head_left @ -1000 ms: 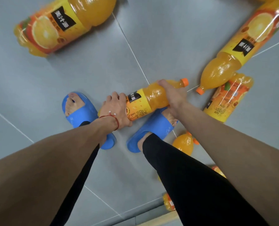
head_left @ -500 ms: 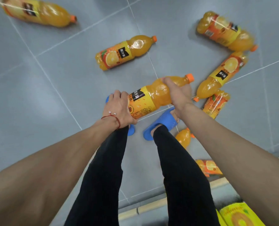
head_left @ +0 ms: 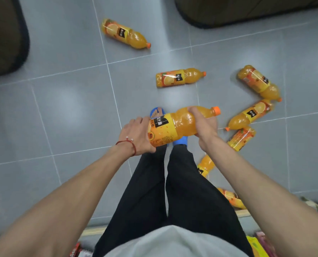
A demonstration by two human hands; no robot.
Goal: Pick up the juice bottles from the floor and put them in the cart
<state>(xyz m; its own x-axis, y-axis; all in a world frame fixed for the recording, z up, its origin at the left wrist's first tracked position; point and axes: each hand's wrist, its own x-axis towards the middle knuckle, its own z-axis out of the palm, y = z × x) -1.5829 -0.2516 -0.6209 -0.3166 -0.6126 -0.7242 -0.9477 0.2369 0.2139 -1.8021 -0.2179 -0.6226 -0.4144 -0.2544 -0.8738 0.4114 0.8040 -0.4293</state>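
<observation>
Head view. Student: What do the hands grip?

Tutor: Both close on one juice bottle (head_left: 175, 127), held roughly level above the floor at frame centre. The left hand (head_left: 137, 135) wraps the base end, fingers curled round the yellow label. The right hand (head_left: 203, 125) clasps the narrow neck end, just short of the orange cap (head_left: 216, 110), which points right.

Student: And directly around the grip?

Tutor: A red string bracelet (head_left: 131, 145) circles the left wrist. Beneath the bottle, blue slippers (head_left: 180, 141) show, partly covered by it, with black trousers (head_left: 145, 201) below them in the frame.

Student: Where do the other bottles lie?

Tutor: All lie on their sides on the grey tiled floor (head_left: 71, 108). A middle bottle (head_left: 179, 77) lies just above the held one, cap right. A far bottle (head_left: 125, 34) lies at upper centre-left, cap toward lower right. Right of centre, three crowd together: an upper bottle (head_left: 259, 82), a slanted bottle (head_left: 249, 115) below it, and a lower bottle (head_left: 240, 139) just beside that. Whether these touch cannot be told. Two more, a half-hidden bottle (head_left: 205, 166) and a low bottle (head_left: 230, 198), show partly behind the right forearm.

Student: And the frame margins?

Tutor: A dark rounded shape (head_left: 4, 34) fills the upper left and a second dark shape (head_left: 247, 10) the upper right; what they are cannot be told. Yellow packaging (head_left: 254, 245) sits at lower right.
</observation>
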